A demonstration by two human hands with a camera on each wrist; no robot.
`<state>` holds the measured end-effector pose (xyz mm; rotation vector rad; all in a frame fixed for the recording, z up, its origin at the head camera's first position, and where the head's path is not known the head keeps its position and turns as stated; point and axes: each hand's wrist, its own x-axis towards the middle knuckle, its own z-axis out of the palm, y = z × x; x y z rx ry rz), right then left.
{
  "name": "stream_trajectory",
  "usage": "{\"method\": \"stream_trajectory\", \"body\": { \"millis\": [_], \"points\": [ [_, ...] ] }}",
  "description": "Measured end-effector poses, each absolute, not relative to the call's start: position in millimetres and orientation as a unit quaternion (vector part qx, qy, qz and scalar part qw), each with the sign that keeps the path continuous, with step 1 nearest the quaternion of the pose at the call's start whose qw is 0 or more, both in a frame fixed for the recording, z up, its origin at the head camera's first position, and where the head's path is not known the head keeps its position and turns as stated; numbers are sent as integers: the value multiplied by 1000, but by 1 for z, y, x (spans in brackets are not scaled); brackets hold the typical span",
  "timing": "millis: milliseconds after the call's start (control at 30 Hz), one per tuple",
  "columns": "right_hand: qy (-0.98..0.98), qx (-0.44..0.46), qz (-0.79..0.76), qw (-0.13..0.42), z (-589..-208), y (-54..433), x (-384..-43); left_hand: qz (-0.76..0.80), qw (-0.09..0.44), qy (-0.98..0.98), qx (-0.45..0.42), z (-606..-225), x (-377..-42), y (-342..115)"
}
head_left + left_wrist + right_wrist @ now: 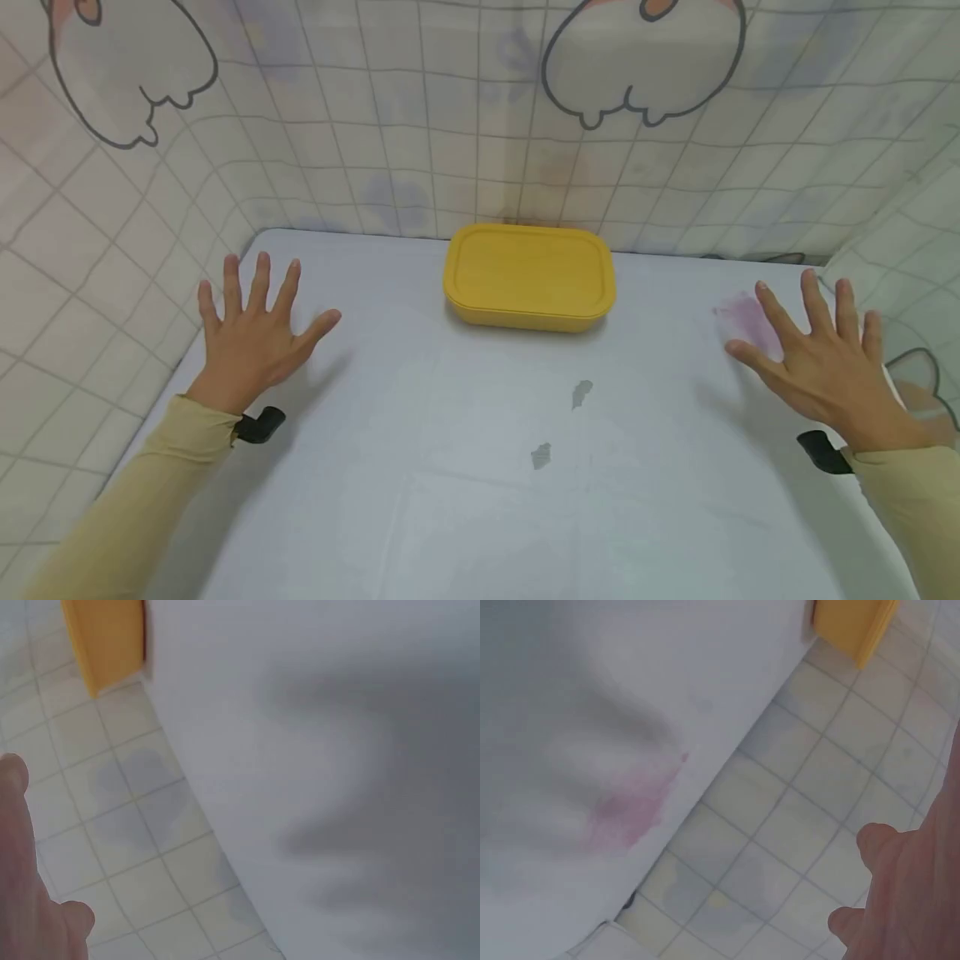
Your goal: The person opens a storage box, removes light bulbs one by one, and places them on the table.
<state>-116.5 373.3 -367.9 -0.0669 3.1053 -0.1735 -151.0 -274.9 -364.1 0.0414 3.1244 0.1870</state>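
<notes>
A yellow lidded box (529, 275) sits at the back middle of the white table, its lid on. To its left, my left hand (253, 346) hovers above the table with fingers spread and nothing in it. My right hand (832, 367) is held over the right side in the same way, empty, its fingers apart. Both hands are well away from the box. Part of the box (112, 641) shows at the top of the left wrist view, and its corner (851, 626) at the top of the right wrist view.
A checked curtain (390, 125) with cartoon figures hangs behind the table and along both sides. The white tabletop (450, 400) bears a pink stain (748, 321) near the right hand and two small grey patches (581, 393). A dark cable (780, 257) lies at the back right edge.
</notes>
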Motion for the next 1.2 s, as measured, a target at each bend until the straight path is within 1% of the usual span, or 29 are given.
{"method": "stream_trajectory", "body": {
  "millis": [200, 333, 767, 967, 1200],
  "points": [
    [998, -19, -64, 17, -365, 372, -123, 78, -6, 997, 8, -361, -163, -268],
    [998, -22, -63, 14, -361, 368, -129, 81, -3, 997, 5, -359, -171, -263],
    [996, -38, -83, 7, -350, 346, -159, 92, -10, 996, 8, -353, -197, -241],
    [996, -40, -78, 10, -349, 331, -173, 87, -1, 996, 9, -350, -208, -227],
    [996, -39, -78, 19, -349, 321, -185, 84, 11, 996, 7, -359, -219, -215]
  ]
}}
